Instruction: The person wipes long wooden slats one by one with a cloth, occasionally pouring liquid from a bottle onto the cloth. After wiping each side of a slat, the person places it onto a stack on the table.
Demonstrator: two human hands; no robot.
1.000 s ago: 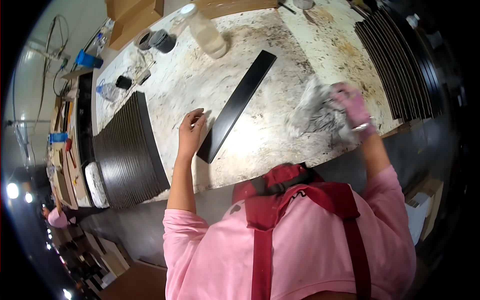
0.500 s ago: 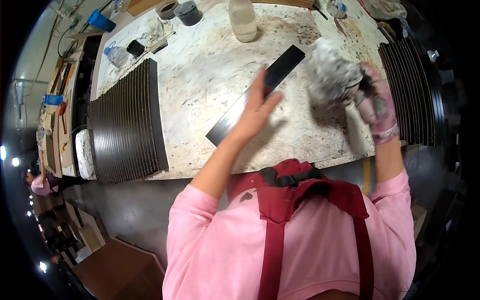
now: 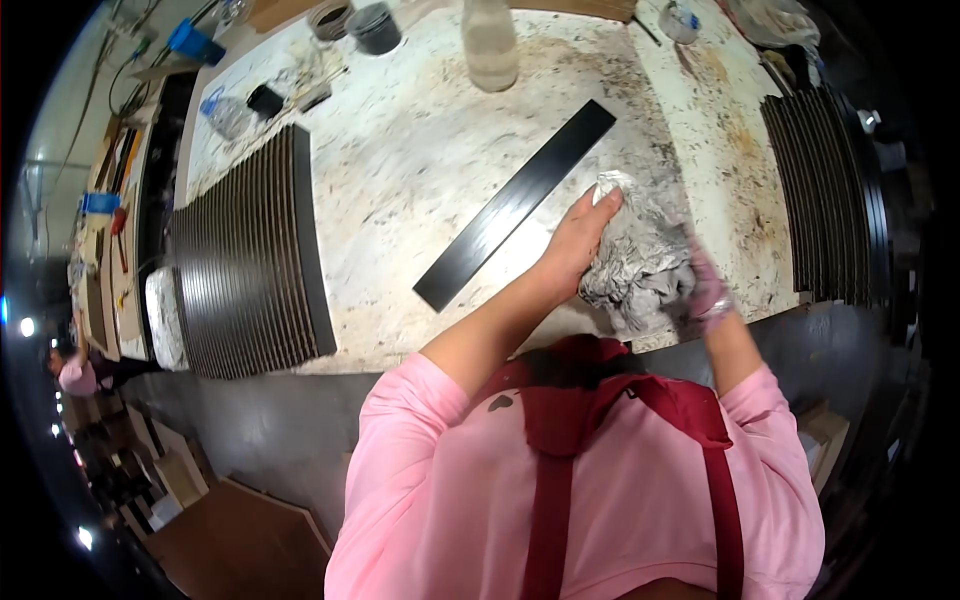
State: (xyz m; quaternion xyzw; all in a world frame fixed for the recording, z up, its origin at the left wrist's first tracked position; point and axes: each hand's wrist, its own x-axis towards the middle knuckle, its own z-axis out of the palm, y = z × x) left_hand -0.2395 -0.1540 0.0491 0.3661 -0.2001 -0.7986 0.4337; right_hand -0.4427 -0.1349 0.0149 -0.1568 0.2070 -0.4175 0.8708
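A crumpled, grey-stained white rag [image 3: 640, 250] is held between both hands over the right part of the worktable. My bare left hand [image 3: 582, 240] pinches its left edge, thumb against the cloth. On the other side my right hand [image 3: 706, 290], in a stained pinkish glove, grips the rag; its fingers are partly hidden by the cloth and blurred. Left of the rag, a flat glossy black strip [image 3: 515, 205] lies diagonally on the table, with no hand touching it.
The paint-smeared white worktable [image 3: 370, 200] carries a stack of dark strips [image 3: 245, 260] at left and another stack [image 3: 825, 195] at right. Along the back are a bottle of cloudy liquid [image 3: 490, 50], a dark tub [image 3: 375, 30] and a small clear jug [image 3: 228, 112].
My left hand has left the black strip and moved right to take hold of the rag. My right hand has brought the rag nearer to me and slightly left.
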